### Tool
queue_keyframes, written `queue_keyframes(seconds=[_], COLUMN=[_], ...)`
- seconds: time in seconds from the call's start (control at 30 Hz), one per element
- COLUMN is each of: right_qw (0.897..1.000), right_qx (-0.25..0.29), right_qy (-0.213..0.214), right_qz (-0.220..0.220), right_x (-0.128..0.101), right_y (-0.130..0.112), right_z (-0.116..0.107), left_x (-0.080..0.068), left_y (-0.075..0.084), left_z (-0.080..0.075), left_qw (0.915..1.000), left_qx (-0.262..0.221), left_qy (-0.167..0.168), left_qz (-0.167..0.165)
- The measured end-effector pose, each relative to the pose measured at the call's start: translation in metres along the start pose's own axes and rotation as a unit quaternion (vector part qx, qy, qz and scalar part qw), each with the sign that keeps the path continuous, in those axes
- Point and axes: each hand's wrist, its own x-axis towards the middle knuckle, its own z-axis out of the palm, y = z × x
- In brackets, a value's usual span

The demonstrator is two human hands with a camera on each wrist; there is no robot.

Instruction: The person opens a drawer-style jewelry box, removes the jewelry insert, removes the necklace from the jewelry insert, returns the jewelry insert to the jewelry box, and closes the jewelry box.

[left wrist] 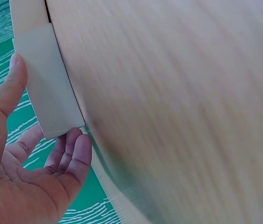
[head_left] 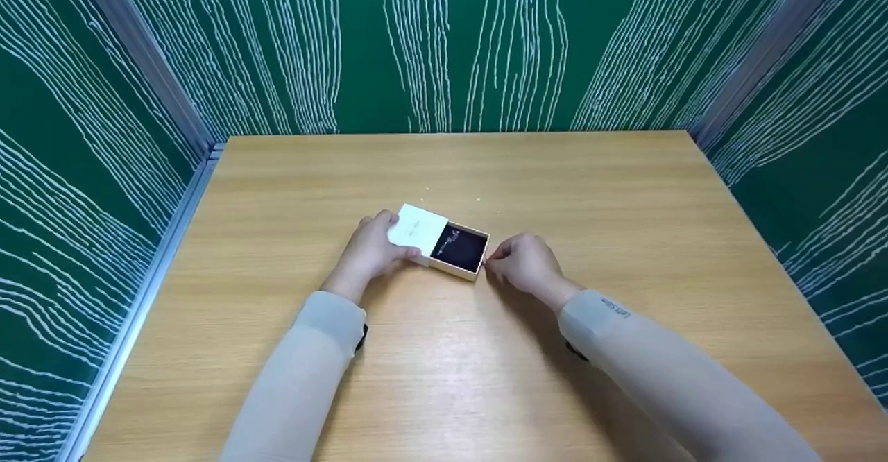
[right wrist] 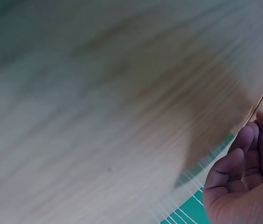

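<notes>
White box cover (head_left: 418,229) and tray (head_left: 451,268), part slid apart, on wood-grain table (head_left: 333,170).
Head view: cover and tray mid-table, long axis aslant; tray projecting toward the right hand (head_left: 528,264), its dark insert (head_left: 470,250) bearing a fine silvery piece (head_left: 449,238). Left hand (head_left: 368,247) grips the cover, thumb along the near edge, fingers at the far side; right thumb and fingertips pinch at the tray's outer end, exact part held hidden. Small pale specks (head_left: 478,200) beyond the box; grey arm coverings (head_left: 624,337), the right one lettered; green panels (head_left: 361,46) with white wavy lines. Left wrist view: thumb set apart from the other fingers, which bend against the cover's end. Right wrist view: thumb and fingertips drawn together beside the box, at frame edge.
</notes>
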Motion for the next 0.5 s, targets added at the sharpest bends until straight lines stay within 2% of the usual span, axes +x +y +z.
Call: queue_keyframes(seconds=[0.5], right_qw=[1.0], right_qx=[0.003], right_qy=[-0.005], right_qz=[-0.012], right_x=[0.0001], right_y=[-0.0006], right_z=[0.0022], left_x=[0.0007], left_y=[0.0012], left_z=[0.0], left_qw=[1.0], left_qx=[0.007], left_qy=[0.0], left_qz=[0.001])
